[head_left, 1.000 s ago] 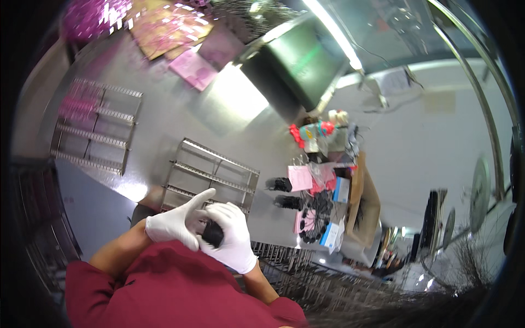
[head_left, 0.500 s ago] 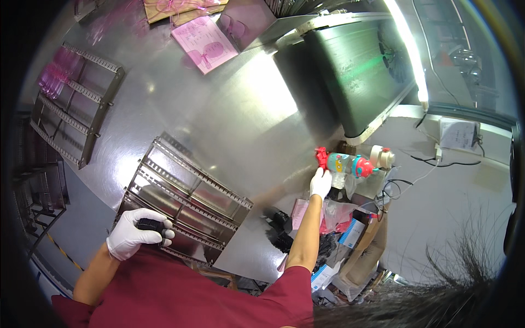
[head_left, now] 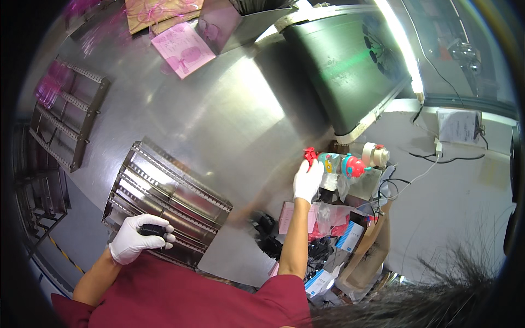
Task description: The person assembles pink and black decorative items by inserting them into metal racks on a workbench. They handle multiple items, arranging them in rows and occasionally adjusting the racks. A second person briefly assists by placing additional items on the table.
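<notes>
My left hand (head_left: 133, 240), in a white glove, is closed around a small stack of black, rounded pieces (head_left: 152, 229) that look like dark lenses. It is held over the near left corner of a slotted metal rack (head_left: 174, 203) lying on the metal table. My right hand (head_left: 308, 180), also white-gloved, is stretched out to the right with its fingers extended. Its fingertips are at a small red part (head_left: 310, 154) beside a clear drinking bottle (head_left: 331, 163) with a red and teal lid. Whether they touch the red part I cannot tell.
A second slotted rack (head_left: 82, 123) with pink lenses stands at the far left. A pink printed sheet (head_left: 183, 50) lies at the back. A dark green conveyor belt (head_left: 344, 71) is at the back right. Plastic bags, an open carton (head_left: 363, 262) and a white bottle (head_left: 375, 155) crowd the right side.
The whole view has shifted, so the table and racks sit further left. My right hand looks broader, its fingers more spread near the red part. The left still grips the black pieces.
</notes>
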### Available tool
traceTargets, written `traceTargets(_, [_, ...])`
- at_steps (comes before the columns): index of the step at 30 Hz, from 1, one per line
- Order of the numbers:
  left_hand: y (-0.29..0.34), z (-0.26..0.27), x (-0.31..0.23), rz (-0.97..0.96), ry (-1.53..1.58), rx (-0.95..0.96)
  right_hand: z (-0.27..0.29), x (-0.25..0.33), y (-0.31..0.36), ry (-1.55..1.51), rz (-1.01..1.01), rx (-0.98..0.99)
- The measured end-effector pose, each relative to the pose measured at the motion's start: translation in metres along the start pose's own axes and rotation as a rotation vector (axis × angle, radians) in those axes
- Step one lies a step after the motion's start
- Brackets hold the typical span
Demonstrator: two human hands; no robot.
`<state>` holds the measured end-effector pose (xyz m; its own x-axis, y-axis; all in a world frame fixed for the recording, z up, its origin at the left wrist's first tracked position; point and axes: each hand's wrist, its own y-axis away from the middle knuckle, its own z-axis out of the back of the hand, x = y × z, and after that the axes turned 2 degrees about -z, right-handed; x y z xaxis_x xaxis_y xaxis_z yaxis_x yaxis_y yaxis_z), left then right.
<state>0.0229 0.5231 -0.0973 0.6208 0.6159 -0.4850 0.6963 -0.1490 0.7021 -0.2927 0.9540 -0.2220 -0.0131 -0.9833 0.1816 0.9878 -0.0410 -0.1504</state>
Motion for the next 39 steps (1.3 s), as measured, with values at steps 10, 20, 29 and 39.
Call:
traceTargets(10, [-0.002,-0.003,0.009,0.034,0.023,-0.034,-0.002,0.057,-0.015,0.171,-0.272,0.165])
traceTargets(20, [0.012,0.016,-0.001,0.007,0.059,-0.010,-0.015,0.066,0.029,0.130,-0.338,0.176])
traceTargets(29, [0.013,0.035,-0.034,-0.027,-0.164,0.112,0.127,0.208,0.173,-0.431,0.348,0.005])
traceTargets(39, [0.028,0.055,-0.057,-0.069,-0.319,0.361,0.173,0.340,0.272,-0.887,0.542,0.555])
